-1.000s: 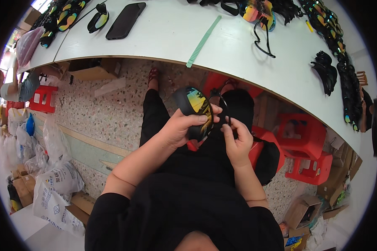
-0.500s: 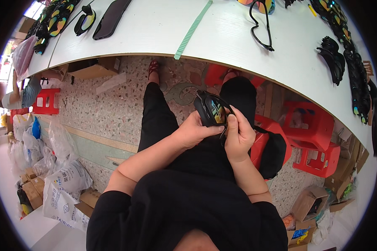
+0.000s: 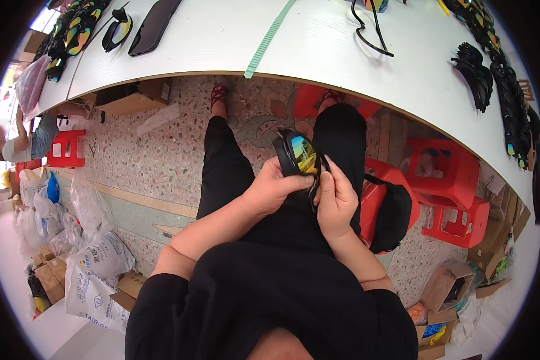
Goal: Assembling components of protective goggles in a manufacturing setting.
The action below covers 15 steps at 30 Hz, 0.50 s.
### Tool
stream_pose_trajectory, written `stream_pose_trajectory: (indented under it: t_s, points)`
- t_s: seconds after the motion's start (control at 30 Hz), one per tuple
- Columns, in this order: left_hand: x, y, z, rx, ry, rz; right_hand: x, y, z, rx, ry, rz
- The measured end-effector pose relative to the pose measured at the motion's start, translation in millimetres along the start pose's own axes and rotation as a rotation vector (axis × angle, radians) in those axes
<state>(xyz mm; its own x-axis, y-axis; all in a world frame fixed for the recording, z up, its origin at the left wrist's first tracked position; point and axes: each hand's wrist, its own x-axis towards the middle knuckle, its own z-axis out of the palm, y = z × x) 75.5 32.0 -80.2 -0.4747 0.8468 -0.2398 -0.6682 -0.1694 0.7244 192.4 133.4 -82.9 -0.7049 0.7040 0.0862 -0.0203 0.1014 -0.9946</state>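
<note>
Above my lap I hold a pair of black-framed sunglasses (image 3: pixel 304 155) with mirrored lenses that shine blue, green and yellow. My left hand (image 3: pixel 274 187) is closed around one side of the frame, its thumb lying along the lower lens edge. On the other side, my right hand (image 3: pixel 337 204) pinches a thin black part of the glasses between thumb and fingers. The fingers partly cover that part, so its exact shape is hidden. Both hands are below the near edge of the white table (image 3: pixel 216 42).
The table bears a black phone (image 3: pixel 155 27), a green ribbed strip (image 3: pixel 269 39), a black frame (image 3: pixel 372 37), and rows of mirrored glasses (image 3: pixel 513 114). Red stools (image 3: pixel 444 174) stand at right, plastic bags (image 3: pixel 90 210) and boxes at left. Another person (image 3: pixel 21 144) sits far left.
The sunglasses have turned so the mirrored lens shows more broadly. Both hands have shifted slightly left, the right hand keeping its pinch. The table appears a little higher in the picture.
</note>
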Motion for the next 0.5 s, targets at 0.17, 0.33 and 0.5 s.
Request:
stream_pose_trajectory:
  t_s: [0.17, 0.33, 0.5]
  points:
    - [5, 8, 7, -0.059, 0.032, 0.044, -16, 4, -1, 0.312, -0.053, 0.258]
    - [7, 6, 6, -0.145, 0.049, -0.045, -11, 13, -7, 0.516, -0.24, 0.543]
    - [13, -2, 0, -0.078, 0.021, 0.021, -2, 23, -26, 0.93, -0.176, 0.662]
